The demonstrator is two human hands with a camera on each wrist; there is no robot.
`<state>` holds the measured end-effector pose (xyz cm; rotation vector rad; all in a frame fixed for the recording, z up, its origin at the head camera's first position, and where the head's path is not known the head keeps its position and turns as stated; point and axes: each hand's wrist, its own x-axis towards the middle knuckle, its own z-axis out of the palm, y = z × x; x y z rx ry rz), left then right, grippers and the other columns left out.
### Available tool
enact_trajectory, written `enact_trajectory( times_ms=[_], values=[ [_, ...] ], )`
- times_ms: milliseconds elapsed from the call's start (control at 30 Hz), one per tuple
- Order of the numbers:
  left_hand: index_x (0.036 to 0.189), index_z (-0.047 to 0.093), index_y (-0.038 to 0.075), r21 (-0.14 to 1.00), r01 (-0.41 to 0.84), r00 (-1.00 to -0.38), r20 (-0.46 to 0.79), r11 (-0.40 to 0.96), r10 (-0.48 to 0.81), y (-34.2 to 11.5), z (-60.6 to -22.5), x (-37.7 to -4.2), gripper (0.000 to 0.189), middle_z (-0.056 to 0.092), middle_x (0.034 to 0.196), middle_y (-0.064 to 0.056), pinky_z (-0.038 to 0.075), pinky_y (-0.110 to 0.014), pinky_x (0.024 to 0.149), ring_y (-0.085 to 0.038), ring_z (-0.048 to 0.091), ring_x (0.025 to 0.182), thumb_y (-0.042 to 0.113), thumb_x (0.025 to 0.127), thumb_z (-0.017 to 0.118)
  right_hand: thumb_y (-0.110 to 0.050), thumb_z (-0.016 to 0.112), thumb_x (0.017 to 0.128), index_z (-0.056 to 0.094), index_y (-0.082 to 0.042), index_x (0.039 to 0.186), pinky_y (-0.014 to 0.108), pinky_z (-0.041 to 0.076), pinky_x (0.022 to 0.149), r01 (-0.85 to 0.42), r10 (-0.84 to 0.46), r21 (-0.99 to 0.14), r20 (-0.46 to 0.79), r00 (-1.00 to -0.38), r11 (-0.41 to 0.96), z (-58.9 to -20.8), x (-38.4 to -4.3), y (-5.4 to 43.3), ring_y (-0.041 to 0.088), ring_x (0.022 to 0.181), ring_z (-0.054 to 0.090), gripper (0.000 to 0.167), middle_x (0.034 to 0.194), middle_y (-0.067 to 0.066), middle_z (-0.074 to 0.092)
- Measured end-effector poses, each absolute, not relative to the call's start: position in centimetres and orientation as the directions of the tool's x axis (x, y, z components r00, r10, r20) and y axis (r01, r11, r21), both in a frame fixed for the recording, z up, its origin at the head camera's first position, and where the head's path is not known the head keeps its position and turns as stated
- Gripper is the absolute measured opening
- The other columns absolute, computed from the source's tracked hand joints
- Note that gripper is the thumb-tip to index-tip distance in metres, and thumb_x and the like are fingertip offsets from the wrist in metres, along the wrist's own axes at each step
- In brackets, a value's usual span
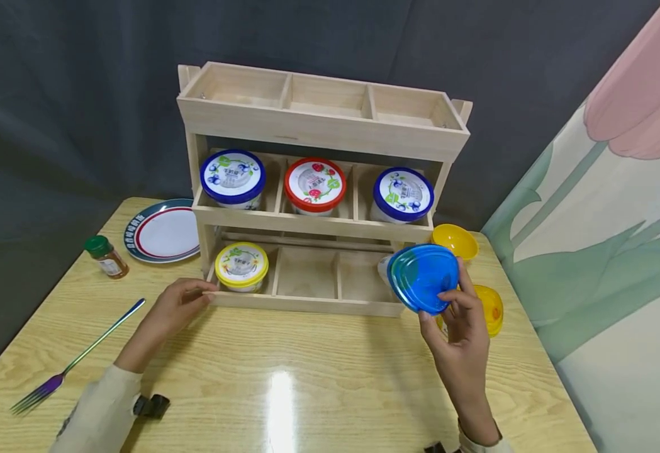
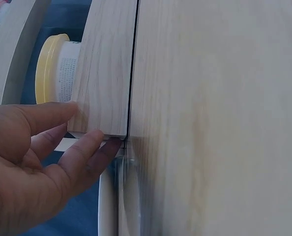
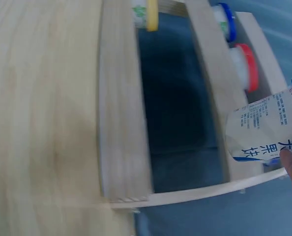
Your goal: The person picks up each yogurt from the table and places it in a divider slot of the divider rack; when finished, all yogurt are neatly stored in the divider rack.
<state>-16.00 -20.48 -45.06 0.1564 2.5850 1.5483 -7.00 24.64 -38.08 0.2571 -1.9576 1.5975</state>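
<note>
My right hand (image 1: 462, 333) holds a white tub with a translucent blue lid up in front of the right end of a wooden rack (image 1: 307, 306). From above, the blue lid (image 1: 428, 277) covers most of this tub. Its printed white side (image 3: 264, 125) shows in the right wrist view, tilted, with a fingertip on it. At the rack's lower left corner, my left hand (image 1: 178, 308) touches the end of the bottom tier with its fingertips (image 2: 98, 135). Just beside them, a yellow-lidded tub (image 1: 241, 267) sits in the left compartment of that tier.
On the middle tier stand two blue-lidded tubs (image 1: 233, 179) (image 1: 403, 195) and a red-lidded tub (image 1: 315, 185). Left of the rack lie a plate (image 1: 165, 233), a green-capped spice jar (image 1: 107, 257) and a fork (image 1: 92, 349). Two yellow items, one a bowl (image 1: 455, 240), are at right.
</note>
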Motion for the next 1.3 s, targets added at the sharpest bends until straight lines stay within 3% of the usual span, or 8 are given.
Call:
enact_trajectory(
  times_ms=[167, 367, 633, 967, 1300],
  values=[
    [0.129, 0.07, -0.01, 0.874, 0.044, -0.987, -0.036, 0.483, 0.156, -20.6, -45.1, -16.0, 0.027, 0.055, 0.14, -0.033, 0.044, -0.069, 0.116, -0.053, 0.05, 0.136, 0.01, 0.111, 0.063, 0.02, 0.069, 0.094, 0.052, 0.014, 0.129, 0.02, 0.049, 0.107, -0.407, 0.211, -0.863, 0.476, -0.854, 0.299, -39.0, -8.1, 24.2, 0.058, 0.151, 0.037, 0.039, 0.176, 0.007, 0.034],
    [0.129, 0.07, -0.01, 0.881, 0.045, -0.988, -0.031, 0.471, 0.152, -20.8, -45.1, -15.9, 0.026, 0.054, 0.139, -0.032, 0.046, -0.068, 0.115, -0.051, 0.051, 0.135, 0.008, 0.111, 0.063, 0.016, 0.07, 0.097, 0.054, 0.011, 0.129, 0.018, 0.048, 0.109, -0.387, 0.169, -0.876, 0.444, -0.88, 0.288, -40.3, -10.1, 24.2, 0.053, 0.154, 0.036, 0.036, 0.177, 0.006, 0.032],
    [0.128, 0.07, -0.01, 0.887, 0.057, -0.988, -0.016, 0.459, 0.154, -20.7, -45.4, -15.8, 0.026, 0.055, 0.138, -0.031, 0.047, -0.068, 0.114, -0.05, 0.052, 0.133, 0.007, 0.111, 0.063, 0.01, 0.073, 0.099, 0.057, 0.008, 0.125, 0.014, 0.047, 0.106, -0.376, 0.109, -0.864, 0.432, -0.895, 0.334, -41.6, -12.4, 24.2, 0.049, 0.152, 0.041, 0.031, 0.176, 0.014, 0.031],
    [0.128, 0.07, -0.011, 0.891, 0.064, -0.987, -0.008, 0.449, 0.158, -20.6, -45.4, -15.8, 0.025, 0.055, 0.138, -0.031, 0.046, -0.068, 0.115, -0.05, 0.051, 0.134, 0.006, 0.111, 0.063, 0.011, 0.07, 0.1, 0.054, 0.009, 0.128, 0.011, 0.048, 0.105, -0.324, 0.104, -0.897, 0.368, -0.924, 0.302, -42.9, -12.9, 24.2, 0.051, 0.154, 0.037, 0.032, 0.177, 0.019, 0.026],
    [0.128, 0.071, -0.009, 0.891, 0.045, -0.989, -0.023, 0.451, 0.146, -20.6, -45.4, -16.0, 0.025, 0.055, 0.141, -0.032, 0.044, -0.068, 0.117, -0.05, 0.05, 0.137, 0.008, 0.111, 0.063, 0.003, 0.071, 0.103, 0.057, 0.007, 0.132, 0.008, 0.05, 0.098, -0.227, 0.07, -0.917, 0.263, -0.962, 0.327, -43.2, -14.7, 23.8, 0.051, 0.145, 0.05, 0.032, 0.176, 0.024, 0.026]
  ],
)
